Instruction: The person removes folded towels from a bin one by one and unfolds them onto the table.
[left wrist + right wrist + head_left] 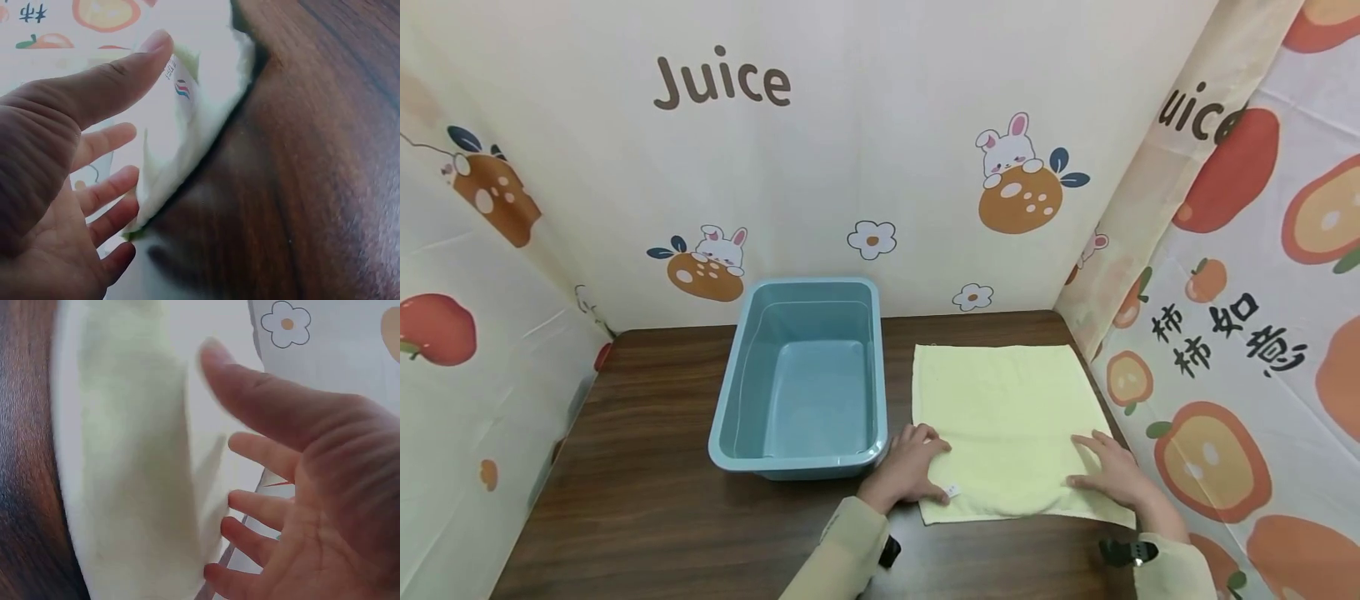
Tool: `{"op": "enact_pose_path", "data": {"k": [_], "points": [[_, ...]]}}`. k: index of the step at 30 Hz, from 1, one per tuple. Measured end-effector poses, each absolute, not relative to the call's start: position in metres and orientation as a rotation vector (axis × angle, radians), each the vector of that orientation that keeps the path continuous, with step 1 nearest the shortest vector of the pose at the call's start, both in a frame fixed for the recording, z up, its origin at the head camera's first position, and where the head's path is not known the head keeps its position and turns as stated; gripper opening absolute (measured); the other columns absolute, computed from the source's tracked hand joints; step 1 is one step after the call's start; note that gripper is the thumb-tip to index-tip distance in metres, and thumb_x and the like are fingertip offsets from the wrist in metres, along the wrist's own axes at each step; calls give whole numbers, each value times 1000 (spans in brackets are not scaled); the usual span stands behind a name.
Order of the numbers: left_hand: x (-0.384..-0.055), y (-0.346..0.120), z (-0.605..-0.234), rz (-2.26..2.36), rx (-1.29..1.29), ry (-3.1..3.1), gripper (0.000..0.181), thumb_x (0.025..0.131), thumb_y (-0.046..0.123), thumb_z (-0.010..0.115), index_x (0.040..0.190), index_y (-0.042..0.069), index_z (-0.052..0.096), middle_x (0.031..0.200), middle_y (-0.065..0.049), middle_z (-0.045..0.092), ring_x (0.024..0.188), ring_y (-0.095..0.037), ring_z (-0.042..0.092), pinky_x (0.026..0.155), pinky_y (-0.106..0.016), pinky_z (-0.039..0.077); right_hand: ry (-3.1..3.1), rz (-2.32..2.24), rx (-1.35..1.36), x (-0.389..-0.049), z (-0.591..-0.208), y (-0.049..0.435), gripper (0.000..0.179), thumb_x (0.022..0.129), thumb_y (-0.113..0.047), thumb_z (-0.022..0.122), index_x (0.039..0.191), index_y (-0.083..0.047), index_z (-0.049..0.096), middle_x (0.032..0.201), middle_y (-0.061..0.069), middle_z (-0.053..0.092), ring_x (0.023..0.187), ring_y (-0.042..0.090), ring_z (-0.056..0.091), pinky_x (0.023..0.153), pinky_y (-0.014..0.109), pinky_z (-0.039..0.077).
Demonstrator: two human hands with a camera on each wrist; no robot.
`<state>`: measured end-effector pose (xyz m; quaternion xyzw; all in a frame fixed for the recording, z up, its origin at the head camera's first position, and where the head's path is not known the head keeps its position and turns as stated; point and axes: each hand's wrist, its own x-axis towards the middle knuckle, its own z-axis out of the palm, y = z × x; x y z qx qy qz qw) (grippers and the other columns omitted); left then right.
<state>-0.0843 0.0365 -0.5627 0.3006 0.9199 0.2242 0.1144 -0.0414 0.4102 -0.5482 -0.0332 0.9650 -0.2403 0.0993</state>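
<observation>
A pale yellow towel (1000, 400) lies spread on the dark wooden table, with a slight ridge across its nearer half. My left hand (910, 467) is at the towel's left edge, thumb near a small white label (952, 491). The left wrist view shows that hand's fingers spread along the raised towel edge (187, 137). My right hand (1108, 475) is at the towel's right edge, its thumb and fingers apart. In the right wrist view the fingertips (234, 499) of the right hand meet the side of the towel.
A blue plastic basin (722, 417) stands left of the towel, close beside my left hand. Patterned cloth (880, 150) hangs behind the table and along both sides. Bare wood (647, 467) shows at the table's left.
</observation>
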Motion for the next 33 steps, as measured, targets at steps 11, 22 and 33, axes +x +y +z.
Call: {"op": "enact_pose_path", "data": {"k": [11, 22, 33], "points": [[-81, 40, -564, 507, 803, 2757, 81, 71, 48, 88, 141, 22, 55, 148, -5, 36, 133, -26, 33, 104, -47, 35, 2736, -781, -19, -55, -555, 401, 106, 59, -21, 93, 144, 11, 39, 149, 48, 6, 134, 67, 4, 100, 77, 11], [-84, 38, -560, 406, 764, 2786, 95, 63, 52, 91, 143, 21, 53, 150, -10, 34, 136, -30, 32, 107, -49, 33, 2649, -752, -62, -83, -550, 392, 114, 59, -19, 94, 149, 10, 30, 150, 47, -5, 135, 67, -7, 102, 77, 3], [-101, 49, -544, 440, 806, 2687, 121, 60, 62, 87, 157, 14, 32, 163, -21, 12, 148, -44, 9, 114, -56, 22, 2690, -651, -72, -100, -548, 380, 125, 58, -34, 94, 152, 8, 23, 148, 50, -6, 132, 71, -6, 97, 82, 7]]}}
